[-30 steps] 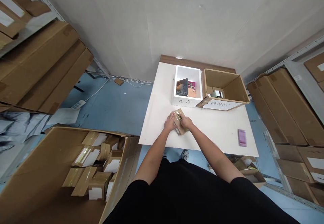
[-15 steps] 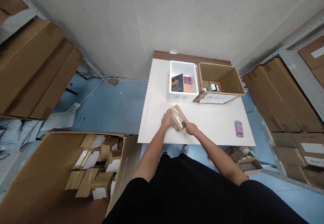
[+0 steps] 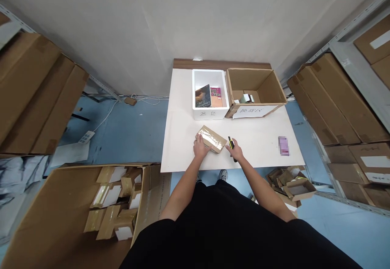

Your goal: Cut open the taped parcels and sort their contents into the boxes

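Observation:
A small cardboard box (image 3: 212,138), sealed with shiny clear tape, lies at a slant on the white table (image 3: 179,139). My left hand (image 3: 200,146) is closed on the box's left end, fingers over its edge. Just off the box's right end, my right hand (image 3: 236,151) grips a yellow and black box cutter (image 3: 231,143), which points away from me. Whether its blade is out is too small to tell.
Behind the box stand a white foam bin (image 3: 210,114) with books and an open carton (image 3: 258,98) holding small boxes. A blurred purple item (image 3: 283,145) lies at the table's right. A large carton (image 3: 36,216) of parcels stands at lower left; shelves flank both sides.
My right hand with the box cutter has drawn away from the box's right end. The box has turned to lie more crosswise under my left hand. The whole view has shifted slightly.

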The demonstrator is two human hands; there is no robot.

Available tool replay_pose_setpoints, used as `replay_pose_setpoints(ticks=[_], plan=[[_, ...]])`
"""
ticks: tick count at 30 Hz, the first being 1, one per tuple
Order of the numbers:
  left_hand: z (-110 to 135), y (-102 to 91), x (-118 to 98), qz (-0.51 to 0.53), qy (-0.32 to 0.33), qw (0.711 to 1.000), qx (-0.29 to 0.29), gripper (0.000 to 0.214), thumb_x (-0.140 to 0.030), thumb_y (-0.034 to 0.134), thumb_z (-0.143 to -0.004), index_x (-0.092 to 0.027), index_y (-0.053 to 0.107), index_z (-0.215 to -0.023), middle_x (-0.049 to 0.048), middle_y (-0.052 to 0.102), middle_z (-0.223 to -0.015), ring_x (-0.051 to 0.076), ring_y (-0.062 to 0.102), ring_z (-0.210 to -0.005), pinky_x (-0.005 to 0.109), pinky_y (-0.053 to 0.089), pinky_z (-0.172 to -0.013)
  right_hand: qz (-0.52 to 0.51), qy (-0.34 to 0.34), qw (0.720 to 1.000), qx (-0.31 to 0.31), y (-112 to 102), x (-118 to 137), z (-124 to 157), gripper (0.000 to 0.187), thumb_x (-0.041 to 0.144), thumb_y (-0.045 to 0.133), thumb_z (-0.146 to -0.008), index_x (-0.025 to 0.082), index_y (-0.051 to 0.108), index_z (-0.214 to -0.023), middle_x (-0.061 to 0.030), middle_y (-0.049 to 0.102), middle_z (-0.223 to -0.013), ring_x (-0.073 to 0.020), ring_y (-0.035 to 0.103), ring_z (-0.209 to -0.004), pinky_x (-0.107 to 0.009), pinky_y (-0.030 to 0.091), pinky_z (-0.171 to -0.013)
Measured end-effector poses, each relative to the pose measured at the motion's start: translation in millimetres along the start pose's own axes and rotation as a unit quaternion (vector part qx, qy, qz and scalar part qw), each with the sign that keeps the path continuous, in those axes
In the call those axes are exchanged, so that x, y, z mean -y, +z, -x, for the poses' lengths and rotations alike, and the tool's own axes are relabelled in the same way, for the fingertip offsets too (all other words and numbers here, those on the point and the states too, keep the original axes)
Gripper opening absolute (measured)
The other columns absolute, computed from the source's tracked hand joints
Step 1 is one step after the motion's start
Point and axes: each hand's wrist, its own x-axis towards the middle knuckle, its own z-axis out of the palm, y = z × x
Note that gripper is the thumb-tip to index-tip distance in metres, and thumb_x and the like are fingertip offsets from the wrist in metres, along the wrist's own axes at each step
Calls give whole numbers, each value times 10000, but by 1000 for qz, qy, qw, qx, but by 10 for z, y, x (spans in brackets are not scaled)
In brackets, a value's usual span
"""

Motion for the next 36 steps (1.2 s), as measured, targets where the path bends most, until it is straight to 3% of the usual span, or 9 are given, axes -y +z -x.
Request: replay_pose_setpoints(ticks=[5,9,13,15,17,21,24,28,36], plan=[[465,411,-423,-33,-73,997,-12,1096,-729,505,-963,-133,14,-1741,234,76,-1796,461,338,-1539,546,453,-1155,-12,5,997,-71,100,50,-496,741,427,702,-909,201,403,-1548,-132,736,-1280,-280,748,-1044,-357,588,-867],[605,429,-451,-71,-98,993,-5,973,-657,460,-1009,-102,125,-1734,274,209,-1757,468,354,-1524,578,412,-1176,21,-29,999,-33,19,108,-802,773,397,774,-861,198,440,-1529,-133,725,-1322,-293,704,-1172,-355,553,-947],[381,203,-422,-118,-10,993,-6,819,-580,523,-1018,-255,267,-1725,159,328,-1743,424,207,-1612,603,293,-1261,59,-64,996,-3,-45,206,-979,767,384,770,-875,217,438,-1546,-128,737,-1282,-297,712,-1134,-345,545,-923],[213,118,-447,-121,73,989,33,742,-539,535,-1022,-379,300,-1707,50,289,-1777,385,113,-1653,595,222,-1299,41,-86,995,1,-49,192,-993,749,383,773,-869,219,454,-1526,-117,746,-1230,-286,724,-1081,-335,551,-896],[84,90,-470,-119,111,983,81,701,-510,512,-1033,-465,283,-1694,-24,259,-1790,361,77,-1667,601,182,-1314,-22,-96,995,7,-38,105,-954,689,420,731,-892,227,456,-1493,-78,753,-1125,-247,738,-952,-316,570,-828],[36,148,-434,-123,104,982,97,698,-525,449,-1049,-522,188,-1696,-75,192,-1804,335,39,-1676,619,178,-1315,-220,-36,974,44,12,-226,-762,526,603,454,-1001,256,419,-1395,55,662,-781,-168,656,-570,-278,571,-592],[85,182,-381,-130,107,982,85,693,-535,435,-1056,-519,176,-1699,-78,158,-1810,332,21,-1678,607,191,-1316,-299,-9,949,97,40,-447,-590,454,635,447,-1002,255,455,-1251,86,594,-654,-156,614,-461,-249,533,-498],[97,161,-381,-154,105,978,91,685,-528,433,-1061,-490,201,-1704,-57,162,-1812,332,17,-1678,592,194,-1318,-317,-22,936,155,27,-536,-447,344,559,482,-1027,240,502,-1155,67,612,-624,-154,604,-440,-241,520,-476],[81,140,-420,-175,98,975,98,674,-533,407,-1071,-476,198,-1709,-47,153,-1815,327,30,-1678,589,200,-1313,-290,-42,944,150,25,-469,-463,374,546,436,-1054,246,519,-1262,98,552,-611,-162,565,-455,-260,521,-517]])
